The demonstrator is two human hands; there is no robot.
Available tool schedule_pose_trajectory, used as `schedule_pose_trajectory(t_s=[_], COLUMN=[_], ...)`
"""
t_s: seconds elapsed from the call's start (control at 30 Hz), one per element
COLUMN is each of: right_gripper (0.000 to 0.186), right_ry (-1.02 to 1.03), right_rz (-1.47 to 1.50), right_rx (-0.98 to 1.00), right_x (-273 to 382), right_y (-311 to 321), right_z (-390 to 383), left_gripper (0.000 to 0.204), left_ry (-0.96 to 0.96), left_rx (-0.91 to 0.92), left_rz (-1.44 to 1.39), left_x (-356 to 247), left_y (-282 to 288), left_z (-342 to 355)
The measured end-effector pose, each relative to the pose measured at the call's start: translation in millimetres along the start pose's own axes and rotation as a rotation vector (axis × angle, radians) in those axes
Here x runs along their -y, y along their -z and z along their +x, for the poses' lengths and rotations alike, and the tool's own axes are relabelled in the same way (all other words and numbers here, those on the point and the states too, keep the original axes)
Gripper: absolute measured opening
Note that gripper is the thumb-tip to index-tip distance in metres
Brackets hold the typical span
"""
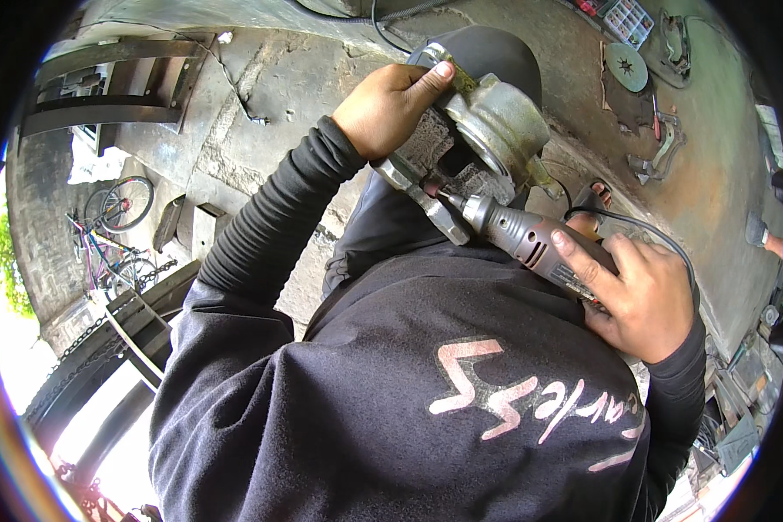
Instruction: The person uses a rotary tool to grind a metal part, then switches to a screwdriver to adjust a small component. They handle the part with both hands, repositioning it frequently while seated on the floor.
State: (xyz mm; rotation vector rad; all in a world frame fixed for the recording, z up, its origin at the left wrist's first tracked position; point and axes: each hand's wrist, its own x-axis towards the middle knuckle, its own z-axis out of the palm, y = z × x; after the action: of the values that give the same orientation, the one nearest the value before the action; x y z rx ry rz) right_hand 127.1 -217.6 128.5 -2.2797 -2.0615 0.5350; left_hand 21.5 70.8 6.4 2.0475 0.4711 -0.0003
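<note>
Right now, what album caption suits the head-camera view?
Left hand grips a caliper-like metal casting; right hand holds a corded rotary tool.

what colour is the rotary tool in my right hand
The rotary tool is mostly grey with a silvery nose, seen in the head view.

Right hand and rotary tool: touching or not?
Touching. The head view shows the right hand closed over the rear of the rotary tool.

the person's left arm (230, 291) reaches forward and inward, dark sleeve (270, 209) bunched toward the wrist (346, 143); the left grip (387, 109) is closed, thumb (433, 83) uppermost. the right arm (677, 383) is bent, right grip (642, 300) curled, one finger (587, 268) stretched out.
</note>
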Motion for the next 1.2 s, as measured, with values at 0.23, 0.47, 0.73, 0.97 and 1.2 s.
schedule_pose_trajectory(t_s=[0.23, 0.47, 0.73, 0.97, 1.2], right_gripper=[0.087, 0.085, 0.085, 0.081, 0.071], right_ry=[0.049, 0.052, 0.068, 0.066, 0.081], right_rz=[-0.086, -0.104, -0.119, -0.137, -0.194], right_rx=[0.036, 0.024, 0.023, 0.044, 0.024], right_x=[-0.1, 1.6, -0.3, 0.3, 1.4], right_y=[13.1, 13.3, 14.5, 16.2, 17.5], right_z=[3.0, 7.7, 9.1, 8.9, 8.8], left_gripper=[0.063, 0.063, 0.062, 0.062, 0.062], left_ry=[0.009, 0.011, 0.008, 0.009, 0.025], left_rx=[0.004, 0.009, 0.011, -0.003, 0.017], left_rz=[0.013, 0.027, 0.038, 0.039, 0.048], left_x=[0.9, -1.0, -2.4, -5.4, -5.1], left_y=[0.0, 1.5, 1.2, 1.2, 0.7], left_z=[0.2, -0.8, -0.7, -3.0, -1.2])
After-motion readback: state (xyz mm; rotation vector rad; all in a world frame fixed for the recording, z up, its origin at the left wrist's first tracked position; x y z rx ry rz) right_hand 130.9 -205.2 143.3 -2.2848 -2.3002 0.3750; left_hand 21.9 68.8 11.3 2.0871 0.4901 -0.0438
